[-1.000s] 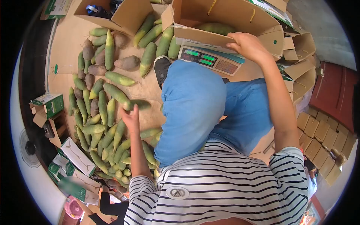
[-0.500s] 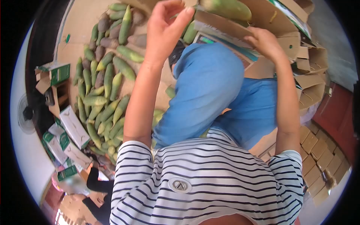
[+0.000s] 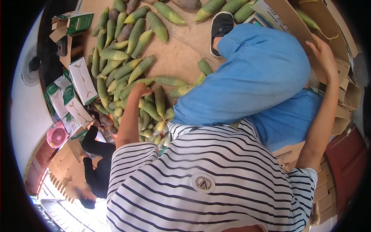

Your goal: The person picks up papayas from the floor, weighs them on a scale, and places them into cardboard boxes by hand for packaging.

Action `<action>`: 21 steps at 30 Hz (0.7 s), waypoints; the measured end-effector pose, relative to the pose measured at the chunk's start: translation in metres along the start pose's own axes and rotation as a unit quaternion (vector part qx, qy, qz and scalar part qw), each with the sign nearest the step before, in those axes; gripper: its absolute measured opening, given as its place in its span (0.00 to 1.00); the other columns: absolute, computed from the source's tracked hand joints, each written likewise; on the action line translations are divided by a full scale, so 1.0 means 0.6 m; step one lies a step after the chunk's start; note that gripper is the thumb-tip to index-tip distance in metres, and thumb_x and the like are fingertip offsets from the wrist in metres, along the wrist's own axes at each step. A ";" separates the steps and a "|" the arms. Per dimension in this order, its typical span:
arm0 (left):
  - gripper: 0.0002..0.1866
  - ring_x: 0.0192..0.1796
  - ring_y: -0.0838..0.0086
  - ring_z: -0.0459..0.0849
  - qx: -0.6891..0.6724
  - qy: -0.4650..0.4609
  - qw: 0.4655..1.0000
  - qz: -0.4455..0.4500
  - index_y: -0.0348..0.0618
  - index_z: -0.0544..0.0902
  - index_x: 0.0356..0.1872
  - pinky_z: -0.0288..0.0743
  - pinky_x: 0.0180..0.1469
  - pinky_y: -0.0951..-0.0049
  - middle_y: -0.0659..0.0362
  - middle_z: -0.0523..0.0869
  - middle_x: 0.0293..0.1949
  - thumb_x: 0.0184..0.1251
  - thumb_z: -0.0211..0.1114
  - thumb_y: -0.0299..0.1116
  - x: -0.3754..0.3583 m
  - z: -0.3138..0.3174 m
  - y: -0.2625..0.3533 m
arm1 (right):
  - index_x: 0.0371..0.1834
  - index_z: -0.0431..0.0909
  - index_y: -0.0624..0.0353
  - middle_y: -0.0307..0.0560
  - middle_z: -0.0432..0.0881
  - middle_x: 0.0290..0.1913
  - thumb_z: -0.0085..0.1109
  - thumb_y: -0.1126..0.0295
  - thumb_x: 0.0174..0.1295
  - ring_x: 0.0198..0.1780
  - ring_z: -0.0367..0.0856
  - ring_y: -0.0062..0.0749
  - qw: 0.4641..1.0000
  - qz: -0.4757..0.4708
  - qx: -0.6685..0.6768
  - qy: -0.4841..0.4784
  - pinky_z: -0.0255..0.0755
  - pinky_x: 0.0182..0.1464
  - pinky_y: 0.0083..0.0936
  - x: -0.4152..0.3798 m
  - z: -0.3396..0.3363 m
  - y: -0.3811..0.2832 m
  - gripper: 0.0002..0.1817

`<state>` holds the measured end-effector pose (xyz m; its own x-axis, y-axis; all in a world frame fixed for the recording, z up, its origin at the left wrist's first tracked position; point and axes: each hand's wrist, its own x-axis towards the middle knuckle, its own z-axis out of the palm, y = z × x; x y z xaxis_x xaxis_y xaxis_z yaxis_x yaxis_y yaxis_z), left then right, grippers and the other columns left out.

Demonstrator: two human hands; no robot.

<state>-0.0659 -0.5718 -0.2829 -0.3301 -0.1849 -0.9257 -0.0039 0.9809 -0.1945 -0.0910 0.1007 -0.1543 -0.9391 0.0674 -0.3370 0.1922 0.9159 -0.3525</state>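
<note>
My left hand is low over a heap of long green radishes, beside one lying crosswise. Its fingers are mostly turned away, so whether they grip a radish cannot be told. On the right, my right hand holds the upper edge of an open cardboard box, fingers bent over the wall. A green radish with a thin root lies inside that box. More radishes lie on the cardboard floor beyond my shoe, and some in the heap are purplish-brown.
My bent knee stands between the heap and the box. White and green cartons line the left side, near a pink fan. Another person in dark sleeves is at lower left. Stacked brown boxes stand at lower right.
My left hand has come down and back from the box side to the radish heap. My right hand stays at the box edge. The view has turned, bringing more of the heap into sight.
</note>
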 end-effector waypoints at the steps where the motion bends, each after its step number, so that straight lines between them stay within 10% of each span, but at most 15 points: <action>1: 0.29 0.39 0.54 0.84 -0.031 -0.086 0.995 -0.043 0.27 0.81 0.33 0.77 0.43 0.62 0.42 0.84 0.33 0.51 0.68 0.52 0.000 0.025 -0.009 | 0.57 0.71 0.62 0.56 0.80 0.49 0.52 0.63 0.64 0.50 0.77 0.47 1.000 -0.003 0.000 -0.003 0.68 0.52 0.31 0.002 0.001 0.005 0.20; 9: 0.42 0.52 0.58 0.78 0.038 0.090 0.989 -0.111 0.36 0.62 0.61 0.76 0.49 0.61 0.51 0.77 0.50 0.52 0.69 0.52 -0.007 0.253 0.046 | 0.57 0.71 0.63 0.57 0.80 0.48 0.54 0.63 0.64 0.50 0.79 0.44 1.000 0.006 0.018 0.004 0.68 0.52 0.30 0.008 0.000 0.014 0.21; 12: 0.41 0.51 0.57 0.78 0.112 0.228 0.960 -0.117 0.36 0.64 0.59 0.75 0.50 0.62 0.51 0.77 0.48 0.50 0.70 0.51 0.018 0.307 0.054 | 0.57 0.71 0.63 0.57 0.80 0.48 0.55 0.63 0.64 0.50 0.78 0.44 1.000 0.028 0.003 -0.002 0.68 0.52 0.29 0.002 -0.009 -0.010 0.22; 15: 0.39 0.53 0.59 0.78 0.107 0.153 0.975 -0.118 0.37 0.65 0.58 0.75 0.48 0.60 0.50 0.77 0.48 0.50 0.70 0.49 0.008 0.266 0.072 | 0.57 0.72 0.63 0.57 0.80 0.49 0.55 0.62 0.63 0.50 0.78 0.45 0.999 0.020 0.025 -0.008 0.68 0.52 0.29 0.000 -0.008 -0.018 0.22; 21: 0.34 0.43 0.61 0.82 -0.440 0.126 0.887 -0.066 0.34 0.67 0.58 0.77 0.43 0.61 0.45 0.81 0.45 0.53 0.67 0.44 0.157 0.279 0.008 | 0.56 0.72 0.63 0.58 0.80 0.50 0.55 0.63 0.63 0.51 0.78 0.47 1.000 -0.005 0.000 0.011 0.69 0.53 0.32 0.005 0.001 0.001 0.21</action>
<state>0.0611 -0.5943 -0.4252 -0.4713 -0.3909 -0.7906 -0.7568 0.6395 0.1350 -0.0934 0.1012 -0.1557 -0.9469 0.0668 -0.3146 0.1826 0.9168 -0.3553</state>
